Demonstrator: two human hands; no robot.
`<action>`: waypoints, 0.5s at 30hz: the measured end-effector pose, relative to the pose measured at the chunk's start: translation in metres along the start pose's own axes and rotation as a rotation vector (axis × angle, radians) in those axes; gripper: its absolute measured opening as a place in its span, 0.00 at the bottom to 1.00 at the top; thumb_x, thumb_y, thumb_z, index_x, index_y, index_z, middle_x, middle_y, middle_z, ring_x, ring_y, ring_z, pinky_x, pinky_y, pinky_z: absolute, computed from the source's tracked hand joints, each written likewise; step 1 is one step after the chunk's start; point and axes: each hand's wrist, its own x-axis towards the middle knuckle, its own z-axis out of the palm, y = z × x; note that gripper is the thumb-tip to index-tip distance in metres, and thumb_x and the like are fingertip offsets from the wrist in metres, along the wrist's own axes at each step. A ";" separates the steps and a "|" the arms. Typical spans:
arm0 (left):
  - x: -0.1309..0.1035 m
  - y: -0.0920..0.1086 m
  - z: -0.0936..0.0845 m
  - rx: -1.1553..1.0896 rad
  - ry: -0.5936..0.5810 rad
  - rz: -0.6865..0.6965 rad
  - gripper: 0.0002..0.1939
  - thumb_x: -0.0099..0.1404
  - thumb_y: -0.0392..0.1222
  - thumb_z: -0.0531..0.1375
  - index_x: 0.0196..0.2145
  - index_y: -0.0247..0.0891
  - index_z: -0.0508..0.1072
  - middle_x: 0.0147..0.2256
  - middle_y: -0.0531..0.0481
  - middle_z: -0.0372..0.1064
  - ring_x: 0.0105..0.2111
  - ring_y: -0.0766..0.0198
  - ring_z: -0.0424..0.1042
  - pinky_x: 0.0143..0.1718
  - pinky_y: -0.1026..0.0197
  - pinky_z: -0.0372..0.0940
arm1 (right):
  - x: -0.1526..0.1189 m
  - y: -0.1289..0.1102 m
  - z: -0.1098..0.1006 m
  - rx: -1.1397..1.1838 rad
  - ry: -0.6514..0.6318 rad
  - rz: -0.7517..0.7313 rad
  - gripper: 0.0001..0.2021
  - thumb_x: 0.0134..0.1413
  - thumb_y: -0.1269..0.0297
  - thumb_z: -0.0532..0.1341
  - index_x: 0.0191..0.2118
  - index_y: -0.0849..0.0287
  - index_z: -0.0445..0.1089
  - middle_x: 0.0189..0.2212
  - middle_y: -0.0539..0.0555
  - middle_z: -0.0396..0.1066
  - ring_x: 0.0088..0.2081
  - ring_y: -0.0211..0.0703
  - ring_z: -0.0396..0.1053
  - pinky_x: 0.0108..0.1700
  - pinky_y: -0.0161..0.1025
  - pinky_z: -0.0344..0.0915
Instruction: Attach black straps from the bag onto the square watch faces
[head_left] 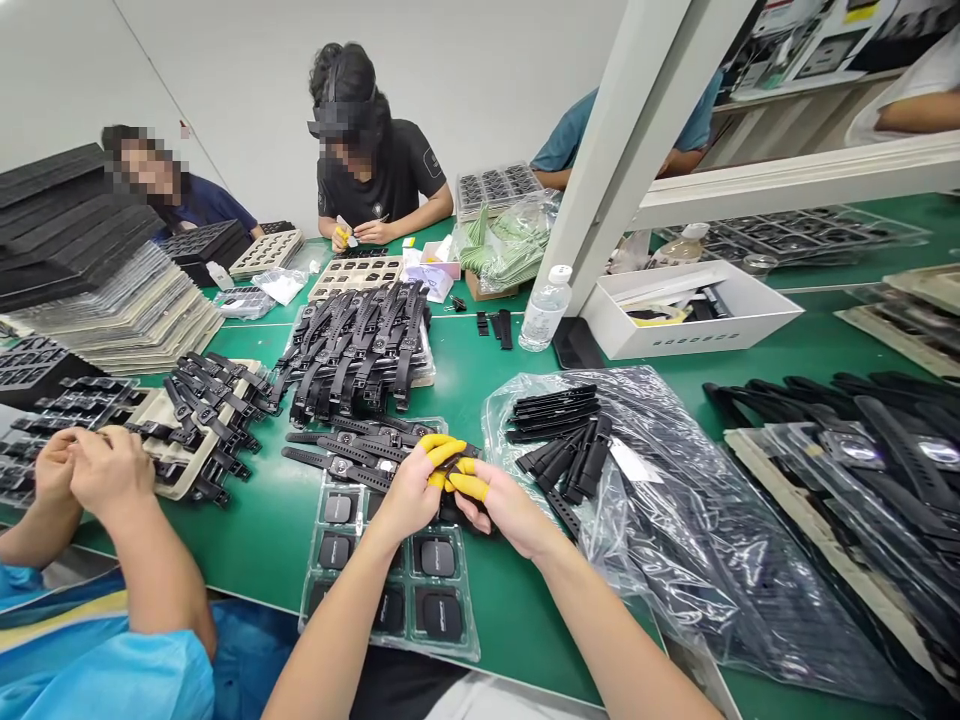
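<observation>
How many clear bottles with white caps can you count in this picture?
2: one clear bottle beside the dark phone, another bottle behind the white box. Clutter may hide others.

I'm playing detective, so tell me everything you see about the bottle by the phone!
The bottle is see-through, looks like plastic, with a white cap on and small print on its front, too tiny to read. It stands upright on the green table, near a dark phone and white post. No hand touches it.
</observation>
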 end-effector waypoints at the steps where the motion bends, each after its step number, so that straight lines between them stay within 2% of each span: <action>1: 0.000 0.000 0.000 0.006 -0.007 0.000 0.32 0.64 0.24 0.51 0.62 0.44 0.73 0.58 0.42 0.71 0.60 0.55 0.71 0.64 0.45 0.68 | 0.000 0.000 -0.001 -0.002 -0.004 -0.001 0.17 0.56 0.48 0.66 0.34 0.57 0.65 0.16 0.41 0.61 0.14 0.30 0.51 0.19 0.31 0.47; 8: 0.000 0.000 -0.003 0.031 -0.038 0.004 0.30 0.65 0.25 0.51 0.61 0.41 0.72 0.59 0.40 0.70 0.61 0.53 0.70 0.64 0.44 0.68 | 0.002 0.001 -0.001 0.078 0.039 -0.034 0.17 0.55 0.48 0.66 0.32 0.56 0.63 0.14 0.41 0.59 0.15 0.30 0.49 0.18 0.31 0.46; 15: 0.000 0.000 0.000 -0.001 0.014 0.007 0.30 0.65 0.24 0.50 0.60 0.41 0.72 0.57 0.41 0.72 0.59 0.55 0.72 0.63 0.46 0.69 | 0.002 0.002 0.005 0.165 0.061 -0.071 0.19 0.53 0.48 0.69 0.32 0.55 0.62 0.14 0.41 0.58 0.16 0.31 0.48 0.18 0.31 0.47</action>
